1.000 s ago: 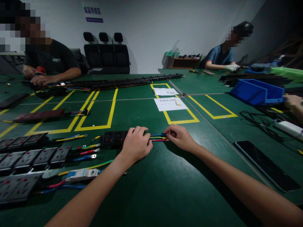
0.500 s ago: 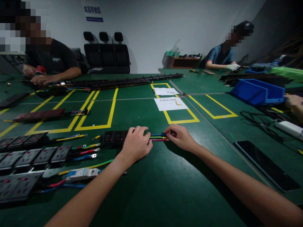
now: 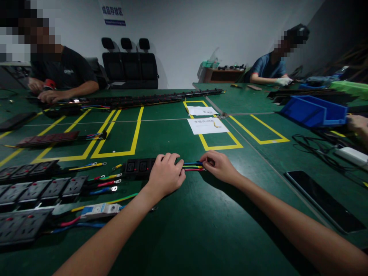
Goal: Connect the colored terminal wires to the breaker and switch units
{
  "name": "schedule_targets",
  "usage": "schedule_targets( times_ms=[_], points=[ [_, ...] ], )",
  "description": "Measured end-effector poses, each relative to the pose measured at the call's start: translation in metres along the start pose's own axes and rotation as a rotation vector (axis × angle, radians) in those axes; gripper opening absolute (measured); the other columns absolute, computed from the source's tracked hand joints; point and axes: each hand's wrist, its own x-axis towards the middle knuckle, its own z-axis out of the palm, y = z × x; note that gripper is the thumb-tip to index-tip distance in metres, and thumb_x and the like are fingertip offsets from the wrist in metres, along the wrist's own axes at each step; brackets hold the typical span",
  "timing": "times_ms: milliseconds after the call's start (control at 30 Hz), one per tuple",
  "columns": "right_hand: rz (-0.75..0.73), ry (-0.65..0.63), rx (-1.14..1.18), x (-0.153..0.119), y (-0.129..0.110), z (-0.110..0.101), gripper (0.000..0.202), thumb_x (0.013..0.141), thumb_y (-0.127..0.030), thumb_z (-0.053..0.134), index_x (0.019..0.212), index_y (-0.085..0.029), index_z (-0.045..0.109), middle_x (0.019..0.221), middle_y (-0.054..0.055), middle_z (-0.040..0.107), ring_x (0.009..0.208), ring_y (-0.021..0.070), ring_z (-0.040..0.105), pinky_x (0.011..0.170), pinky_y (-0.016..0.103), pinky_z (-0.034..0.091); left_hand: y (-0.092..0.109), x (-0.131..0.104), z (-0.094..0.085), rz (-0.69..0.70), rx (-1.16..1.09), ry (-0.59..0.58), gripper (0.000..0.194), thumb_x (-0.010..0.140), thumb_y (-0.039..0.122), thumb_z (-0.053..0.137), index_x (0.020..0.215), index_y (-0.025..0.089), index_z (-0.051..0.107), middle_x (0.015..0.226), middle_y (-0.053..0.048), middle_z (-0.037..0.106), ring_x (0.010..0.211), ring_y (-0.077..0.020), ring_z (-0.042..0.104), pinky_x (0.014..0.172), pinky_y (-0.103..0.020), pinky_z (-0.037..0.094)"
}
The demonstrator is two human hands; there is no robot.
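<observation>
A black socket strip [image 3: 135,167] lies on the green table, its right end under my left hand [image 3: 166,174], whose fingers curl over it. Blue, yellow-green and red wires [image 3: 192,168] run from that end toward the right. My right hand [image 3: 218,165] pinches the blue wire near its tip, thumb and fingers closed. The ends of the other wires lie close to these fingers, partly hidden. Left of my forearm are more socket strips [image 3: 40,189] with ring-terminal wires, and a white-and-blue circuit breaker [image 3: 100,210] among coloured wires.
A phone [image 3: 322,199] lies at the right, near black cables [image 3: 313,153] and a blue bin [image 3: 313,111]. Paper sheets [image 3: 207,126] rest on yellow tape outlines. Two people work across the table, one beside a long black strip [image 3: 161,97]; another hand shows at the right edge.
Almost nothing differs. Both my hands keep their places on the socket strip and the blue wire; the view has shifted very slightly.
</observation>
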Motion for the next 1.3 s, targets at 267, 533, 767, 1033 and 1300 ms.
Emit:
schedule_targets(
  times_ms=[267,533,767,1033,1300],
  points=[
    [-0.005,0.001,-0.003,0.0,-0.0006,-0.0002,0.013,0.086,-0.013,0.056,0.087,-0.021,0.067,0.074,0.0,0.059,0.064,0.015,0.052,0.06,0.028,0.036,0.0017,0.0003,-0.0008,-0.003,0.02,-0.011,0.03,0.097,0.034,0.051,0.113,0.017,0.07,0.115,-0.012,0.066,0.105,-0.0293,0.059,0.088,-0.046,0.044],
    [-0.004,0.0,-0.003,0.0003,0.0008,0.0002,0.013,0.086,-0.014,0.057,0.088,-0.021,0.067,0.074,0.001,0.06,0.065,0.0155,0.053,0.061,0.028,0.036,0.0029,-0.0005,-0.002,-0.005,0.045,0.002,0.024,0.096,0.033,0.051,0.106,0.017,0.065,0.109,-0.012,0.065,0.1,-0.0279,0.058,0.086,-0.044,0.044],
    [-0.003,0.003,0.004,0.0002,-0.0007,-0.0003,0.012,0.087,-0.015,0.056,0.087,-0.02,0.067,0.074,0.001,0.059,0.065,0.0158,0.053,0.061,0.029,0.037,0.0026,-0.0006,-0.0018,-0.001,0.035,-0.004,0.024,0.097,0.033,0.05,0.106,0.017,0.066,0.11,-0.012,0.065,0.1,-0.028,0.058,0.086,-0.045,0.044],
    [-0.003,0.004,0.013,-0.0001,-0.0004,-0.0006,0.012,0.087,-0.015,0.057,0.088,-0.021,0.067,0.075,0.001,0.059,0.064,0.0149,0.053,0.06,0.028,0.036,0.0026,0.0004,-0.0017,-0.005,0.015,-0.007,0.025,0.097,0.033,0.05,0.107,0.016,0.065,0.11,-0.011,0.067,0.1,-0.0275,0.058,0.086,-0.044,0.043],
    [-0.007,0.008,0.006,0.0002,0.0005,0.0004,0.013,0.086,-0.013,0.057,0.087,-0.02,0.068,0.073,0.0,0.058,0.063,0.0142,0.052,0.06,0.027,0.036,0.0018,0.0009,-0.0019,-0.005,0.001,-0.029,0.023,0.096,0.032,0.05,0.103,0.016,0.065,0.106,-0.009,0.069,0.099,-0.0277,0.058,0.086,-0.044,0.042]
  ],
)
